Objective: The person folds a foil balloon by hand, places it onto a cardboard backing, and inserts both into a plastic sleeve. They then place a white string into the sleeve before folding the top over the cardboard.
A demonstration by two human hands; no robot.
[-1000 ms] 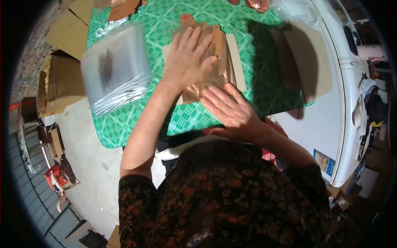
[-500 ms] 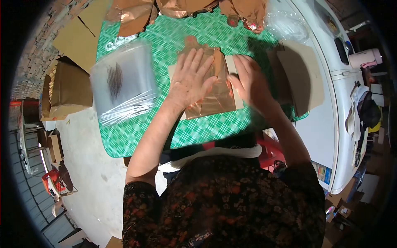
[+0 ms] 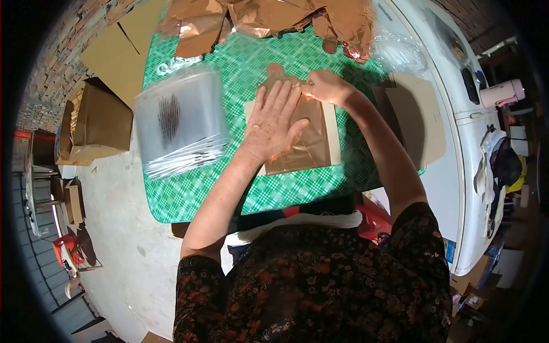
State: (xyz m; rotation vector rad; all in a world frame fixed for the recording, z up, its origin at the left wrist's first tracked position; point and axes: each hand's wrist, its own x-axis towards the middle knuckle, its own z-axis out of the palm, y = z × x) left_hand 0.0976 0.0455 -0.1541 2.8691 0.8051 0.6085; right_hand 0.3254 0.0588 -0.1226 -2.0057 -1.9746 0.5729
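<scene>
The copper-coloured film (image 3: 311,137) lies flat near the middle of the worktop (image 3: 189,203), on a pale card (image 3: 333,137) whose edges show at both sides. I judge the step in hand to be steadying and smoothing this film while its upper edge is adjusted. My left hand (image 3: 271,128) is open, palm down on the film, fingers extended towards the upper edge. My right hand (image 3: 326,87) is at the upper right corner, fingers curled inward; whether they pinch the film, I cannot tell. Adjustment here calls for firm left-palm pressure and a light, level right-hand pull; uneven tension could crease the film or shift it on the card. Clear plastic sleeves (image 3: 197,114) lie to the left, a larger card (image 3: 426,114) to the right, and copper-coloured pieces (image 3: 269,17) along the far edge.
</scene>
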